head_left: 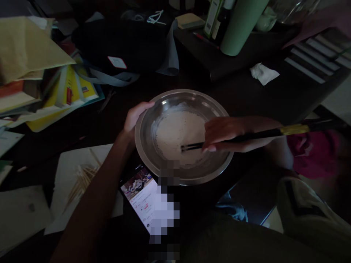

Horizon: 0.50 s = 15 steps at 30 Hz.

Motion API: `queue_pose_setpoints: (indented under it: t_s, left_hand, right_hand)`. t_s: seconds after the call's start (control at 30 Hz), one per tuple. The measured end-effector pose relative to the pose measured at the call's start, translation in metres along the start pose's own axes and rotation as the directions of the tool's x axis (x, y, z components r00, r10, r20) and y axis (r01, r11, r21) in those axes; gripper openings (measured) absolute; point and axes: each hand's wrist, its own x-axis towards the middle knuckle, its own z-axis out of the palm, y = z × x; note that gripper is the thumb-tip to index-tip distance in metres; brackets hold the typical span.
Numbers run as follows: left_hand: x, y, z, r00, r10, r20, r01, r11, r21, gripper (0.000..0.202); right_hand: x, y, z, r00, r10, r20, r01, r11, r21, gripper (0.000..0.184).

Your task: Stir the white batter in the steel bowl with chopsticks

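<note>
A wide steel bowl point(142, 146) stands on the dark table with a pale, creamy liquid point(175, 128) in it. Small bubbles or specks dot the liquid's surface. My left hand point(137, 115) grips the bowl's rim on its left side, the thumb lying over the edge. Above the bowl's right half, my right hand point(223, 133) is closed around a pair of dark chopsticks point(260, 134) with a gold band near the rear. Their tips reach the liquid near the bowl's middle. Most of the right hand's fingers are hidden behind its back.
A lit phone point(144, 197) lies just below the bowl, partly pixelated. Thin wooden sticks point(82, 179) rest on white paper at left. Books and envelopes point(63, 87) pile up at far left. A black bag point(120, 44), green cylinder point(242, 27) and crumpled tissue point(264, 74) sit farther back.
</note>
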Motion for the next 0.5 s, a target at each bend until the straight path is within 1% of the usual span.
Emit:
queue_pose_setpoints:
  t_s: [0.03, 0.1, 0.13, 0.17, 0.2, 0.27, 0.3, 0.33, 0.37, 0.4, 0.47, 0.5]
  left_hand:
    - [0.0, -0.0001, -0.0002, 1.0, 0.001, 0.01, -0.001, 1.0, -0.002, 0.027]
    - [-0.0001, -0.0004, -0.0007, 1.0, 0.0, 0.012, 0.0, 1.0, 0.015, 0.028]
    - [0.0, -0.0007, -0.0011, 1.0, 0.003, 0.01, -0.003, 1.0, 0.026, 0.029]
    - [0.0002, -0.001, -0.0015, 1.0, 0.01, 0.011, -0.01, 0.999, 0.034, 0.029]
    - [0.0007, -0.0015, -0.0021, 1.0, 0.019, 0.017, -0.019, 0.999, 0.034, 0.029]
    - [0.0022, -0.0023, -0.0034, 0.998, 0.038, 0.052, -0.039, 0.999, 0.02, 0.029]
    - [0.0029, -0.0025, -0.0038, 0.996, 0.047, 0.074, -0.048, 0.999, 0.013, 0.028]
    - [0.0035, -0.0025, -0.0039, 0.995, 0.054, 0.086, -0.055, 0.998, 0.01, 0.027]
    - [0.0038, -0.0022, -0.0037, 0.995, 0.055, 0.085, -0.056, 0.998, 0.013, 0.027]
    - [0.0037, -0.0017, -0.0032, 0.996, 0.055, 0.072, -0.056, 0.998, 0.018, 0.027]
    - [0.0027, -0.0005, -0.0017, 0.999, 0.04, 0.027, -0.041, 0.999, 0.036, 0.029]
    - [0.0021, 0.0001, -0.0011, 1.0, 0.028, 0.012, -0.029, 0.999, 0.045, 0.03]
  right_hand:
    - [0.0015, 0.0022, 0.0018, 0.999, 0.008, -0.049, -0.008, 1.0, -0.003, 0.023]
    - [0.0006, 0.0065, 0.0031, 0.984, 0.059, -0.17, -0.067, 0.997, -0.045, 0.022]
    - [-0.0008, 0.0078, 0.0027, 0.976, 0.082, -0.203, -0.098, 0.993, -0.068, 0.021]
    - [-0.0022, 0.0082, 0.0019, 0.977, 0.092, -0.194, -0.109, 0.991, -0.078, 0.02]
    - [-0.0028, 0.0078, 0.0012, 0.985, 0.081, -0.154, -0.093, 0.993, -0.071, 0.02]
    - [-0.0009, 0.0054, 0.0016, 0.999, 0.01, -0.051, -0.012, 1.0, -0.025, 0.021]
    - [0.0011, 0.0041, 0.0028, 0.999, -0.026, -0.029, 0.026, 1.0, -0.006, 0.021]
    - [0.003, 0.003, 0.0042, 0.999, -0.041, -0.034, 0.041, 0.999, -0.001, 0.022]
    - [0.0041, 0.0023, 0.0055, 0.998, -0.027, -0.062, 0.026, 1.0, -0.014, 0.022]
    - [0.004, 0.002, 0.0062, 0.995, 0.015, -0.102, -0.019, 0.999, -0.039, 0.022]
    - [-0.0002, 0.0019, 0.005, 0.977, 0.127, -0.172, -0.146, 0.984, -0.1, 0.022]
    - [-0.0032, 0.0018, 0.0034, 0.968, 0.166, -0.187, -0.189, 0.975, -0.114, 0.021]
